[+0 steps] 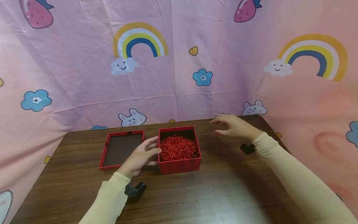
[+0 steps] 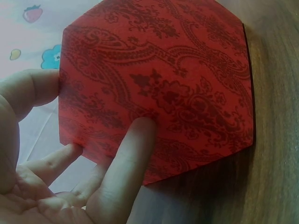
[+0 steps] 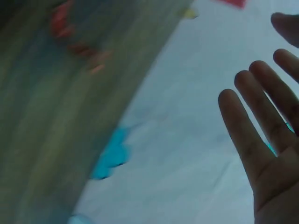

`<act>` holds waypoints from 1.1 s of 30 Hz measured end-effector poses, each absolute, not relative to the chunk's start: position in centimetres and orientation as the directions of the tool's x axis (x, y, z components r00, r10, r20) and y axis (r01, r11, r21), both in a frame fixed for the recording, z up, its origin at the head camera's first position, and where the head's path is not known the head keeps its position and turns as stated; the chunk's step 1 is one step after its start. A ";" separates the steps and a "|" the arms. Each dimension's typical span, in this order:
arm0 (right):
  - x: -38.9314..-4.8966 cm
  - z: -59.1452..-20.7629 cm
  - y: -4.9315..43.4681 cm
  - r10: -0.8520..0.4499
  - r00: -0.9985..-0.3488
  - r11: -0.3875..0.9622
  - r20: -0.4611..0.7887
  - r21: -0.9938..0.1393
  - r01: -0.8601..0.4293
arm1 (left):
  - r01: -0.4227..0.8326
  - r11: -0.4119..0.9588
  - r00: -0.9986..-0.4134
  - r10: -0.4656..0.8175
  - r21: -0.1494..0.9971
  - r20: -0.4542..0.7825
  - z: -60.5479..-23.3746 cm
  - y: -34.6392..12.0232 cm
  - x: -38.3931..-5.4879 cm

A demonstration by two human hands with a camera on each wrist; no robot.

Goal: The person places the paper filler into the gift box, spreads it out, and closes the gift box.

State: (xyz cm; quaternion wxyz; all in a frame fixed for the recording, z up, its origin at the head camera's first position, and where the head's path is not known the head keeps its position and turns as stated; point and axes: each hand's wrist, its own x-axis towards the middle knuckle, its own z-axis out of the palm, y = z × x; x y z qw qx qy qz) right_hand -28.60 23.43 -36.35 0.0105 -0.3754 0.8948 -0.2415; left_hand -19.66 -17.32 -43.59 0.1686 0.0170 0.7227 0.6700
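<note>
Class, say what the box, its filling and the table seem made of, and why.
Box: probably card covered in paper or fabric, matt-looking; crisp edges, darker-red pattern.
Filling: likely crinkled paper; thin, kinked strips.
Table: wood or wood-look laminate, slightly glossy; brown grain, bright reflection.

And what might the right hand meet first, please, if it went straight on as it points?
Probably the red box, though depth is unclear; the right hand might pass above it.
</note>
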 end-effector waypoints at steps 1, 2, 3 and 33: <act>-28.8 -37.0 24.1 -0.662 -0.735 0.621 0.148 -0.441 -0.648 | -0.200 0.102 -0.943 0.251 0.974 -0.220 -43.6 -17.3 -19.7; -29.0 -37.7 24.8 -0.649 -0.750 0.637 0.128 -0.446 -0.629 | -0.200 0.102 -0.943 0.251 0.975 -0.219 -43.6 -17.3 -19.6; -29.2 -38.4 25.4 -0.644 -0.757 0.646 0.113 -0.449 -0.617 | -0.199 0.100 -0.943 0.251 0.975 -0.219 -43.7 -17.4 -19.6; -30.1 -45.4 26.3 -0.708 -0.693 0.625 0.136 -0.334 -0.705 | -0.188 0.125 -0.941 0.262 0.974 -0.215 -43.2 -17.4 -19.5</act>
